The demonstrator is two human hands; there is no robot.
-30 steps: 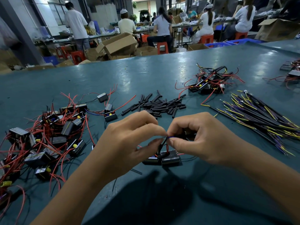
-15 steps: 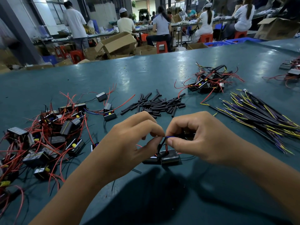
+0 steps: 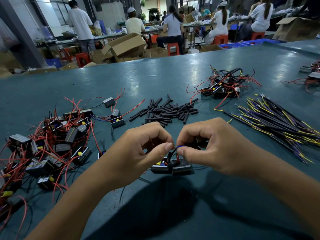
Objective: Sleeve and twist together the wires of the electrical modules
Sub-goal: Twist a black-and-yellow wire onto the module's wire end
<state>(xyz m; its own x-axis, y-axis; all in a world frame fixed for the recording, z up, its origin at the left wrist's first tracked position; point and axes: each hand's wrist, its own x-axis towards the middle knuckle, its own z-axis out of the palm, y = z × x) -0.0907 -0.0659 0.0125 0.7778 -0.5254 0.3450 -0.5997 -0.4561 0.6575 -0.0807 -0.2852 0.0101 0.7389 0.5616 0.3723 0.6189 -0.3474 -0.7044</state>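
Head view: both hands meet at desk centre, just above a pair of modules (image 3: 171, 166) lying side by side on the green desk (image 3: 155, 80). Left hand (image 3: 138, 153) grip: thumb and forefinger pinched on the wire ends. Right hand (image 3: 213, 149) grip: thumb and forefinger pinched on a short blue wire (image 3: 181, 146), with a bare tip showing between the two thumbs. Black and red leads rise from the modules up to the pinch point. A black tube seems to sit in the right hand behind the blue wire; whether it is a sleeve already on I cannot tell, fingers hide it.

Step, as I judge it: twisting the stripped ends together, both grips clenched on the joint. Sleeving of this joint not visibly done.

Next move likely needs opposite rolling of the two pinches to tighten the twist, keeping the modules down on the desk, then a sleeve slid over the bare joint.

Loose black sleeves (image 3: 166, 110) piled just beyond the hands. Unworked modules with red wires (image 3: 52, 139) heaped far left. Smaller module cluster (image 3: 223, 87) back right. Bundle of black, yellow and purple wires (image 3: 277, 125) right. Other workers seated at benches in the background.
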